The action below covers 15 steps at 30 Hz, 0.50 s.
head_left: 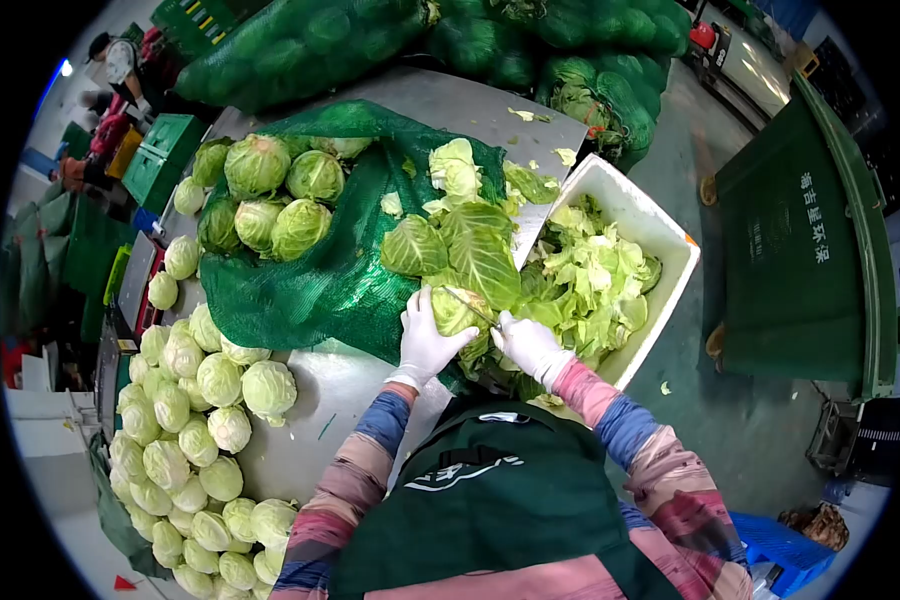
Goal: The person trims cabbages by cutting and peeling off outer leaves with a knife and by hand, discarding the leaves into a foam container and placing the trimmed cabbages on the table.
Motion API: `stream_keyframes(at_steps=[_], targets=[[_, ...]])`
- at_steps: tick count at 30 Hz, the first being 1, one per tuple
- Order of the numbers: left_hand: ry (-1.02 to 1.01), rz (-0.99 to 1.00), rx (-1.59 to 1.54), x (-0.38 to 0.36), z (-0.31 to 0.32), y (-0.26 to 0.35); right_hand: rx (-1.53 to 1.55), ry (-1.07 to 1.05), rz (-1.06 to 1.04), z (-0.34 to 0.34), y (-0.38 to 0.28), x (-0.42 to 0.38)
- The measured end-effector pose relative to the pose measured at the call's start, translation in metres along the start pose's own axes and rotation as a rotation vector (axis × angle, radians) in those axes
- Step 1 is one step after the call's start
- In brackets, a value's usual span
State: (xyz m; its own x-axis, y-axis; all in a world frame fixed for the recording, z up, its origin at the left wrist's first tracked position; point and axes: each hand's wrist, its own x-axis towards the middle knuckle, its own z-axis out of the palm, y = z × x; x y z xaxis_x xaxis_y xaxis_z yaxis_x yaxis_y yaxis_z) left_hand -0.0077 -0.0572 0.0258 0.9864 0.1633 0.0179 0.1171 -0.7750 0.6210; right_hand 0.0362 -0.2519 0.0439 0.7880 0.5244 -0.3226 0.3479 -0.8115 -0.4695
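My gloved left hand (428, 342) is wrapped around the near left side of a pale cabbage (454, 314). A thin knife (472, 306) lies across that cabbage, its handle hidden in the closed fingers of my gloved right hand (528, 344). Just beyond the cabbage are large loose outer leaves (480, 250). A green mesh sack (300, 285) spreads over the metal table to the left, with several untrimmed cabbages (257, 165) at its mouth. On the right, touching the work area, a white foam box (660, 215) holds a heap of cut leaves (595, 290).
Many pale cabbages (185, 410) cover the table's left side. Full mesh sacks (300, 50) lie along the back. To the right stand a large green bin (800, 240) and a blue crate (785, 550). Another person (120, 70) is at the far left.
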Motion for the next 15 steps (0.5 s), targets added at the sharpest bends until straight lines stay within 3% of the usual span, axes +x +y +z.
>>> stream_keyframes(at_steps=[4,5,7,9,10,12,14,15], targets=[[-0.083,-0.139,0.041,0.000,-0.008,0.033,-0.070,-0.086,0.264,0.028,0.020,0.035],[-0.110,-0.091,0.082,-0.007,-0.010,0.038,-0.010,-0.073,0.305,0.043,0.038,0.048],[-0.029,-0.019,-0.009,-0.023,-0.006,0.021,-0.001,-0.153,0.228,0.026,0.037,0.047],[0.023,-0.053,-0.228,-0.037,-0.008,-0.008,0.460,-0.042,0.197,0.015,0.028,0.031],[0.023,-0.061,-0.257,-0.046,-0.010,-0.025,0.629,-0.132,0.275,0.009,0.022,0.029],[0.025,-0.074,-0.282,-0.054,-0.010,-0.039,0.763,-0.096,0.150,0.032,0.016,0.026],[-0.043,-0.667,-0.980,-0.055,-0.016,-0.038,0.831,-0.133,0.131,0.051,-0.004,0.023],[-0.045,-0.669,-0.976,-0.051,-0.025,-0.033,0.888,-0.116,0.196,0.047,-0.022,0.015]])
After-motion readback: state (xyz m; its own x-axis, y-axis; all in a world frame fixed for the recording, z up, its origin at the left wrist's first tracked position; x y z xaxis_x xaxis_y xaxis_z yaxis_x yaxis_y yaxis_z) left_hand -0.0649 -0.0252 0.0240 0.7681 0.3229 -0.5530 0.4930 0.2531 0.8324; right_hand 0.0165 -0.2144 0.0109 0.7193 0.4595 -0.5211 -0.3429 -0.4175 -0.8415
